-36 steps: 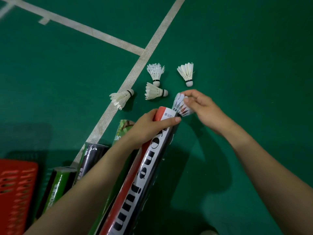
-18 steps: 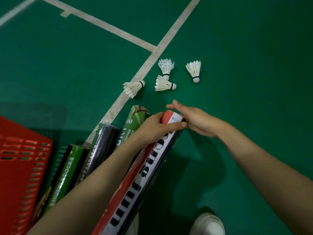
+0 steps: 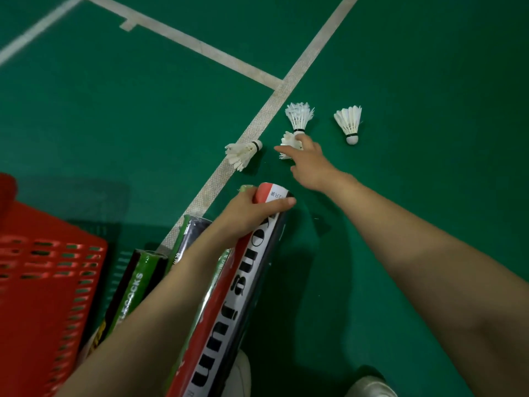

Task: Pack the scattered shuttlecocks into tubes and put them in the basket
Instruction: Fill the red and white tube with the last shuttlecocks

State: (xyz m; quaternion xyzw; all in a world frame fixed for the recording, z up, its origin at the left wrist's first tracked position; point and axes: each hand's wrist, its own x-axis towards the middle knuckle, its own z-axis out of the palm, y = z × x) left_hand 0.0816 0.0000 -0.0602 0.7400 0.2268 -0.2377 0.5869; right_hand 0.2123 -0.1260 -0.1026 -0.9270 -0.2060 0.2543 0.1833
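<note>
The red basket (image 3: 43, 282) runs off the left edge of your view. Your left grip (image 3: 252, 207) curls round the mouth of the red-and-white tube (image 3: 243, 296), whose base is cut off below. Your right grip (image 3: 309, 164) covers half of one shuttlecock (image 3: 289, 143) on the floor (image 3: 143, 124); whether it pinches or merely touches it, I cannot tell.

I'm looking down at a green court floor (image 3: 114, 124). A worn white line (image 3: 315, 50) runs from the top right towards the lower left. A second line (image 3: 200, 44) meets it from the upper left and has a short tick mark (image 3: 128, 25) on its near edge. A fainter third line (image 3: 34, 35) slants off at the far left. A dark shadow (image 3: 315, 282) covers the lower middle of the floor.
</note>
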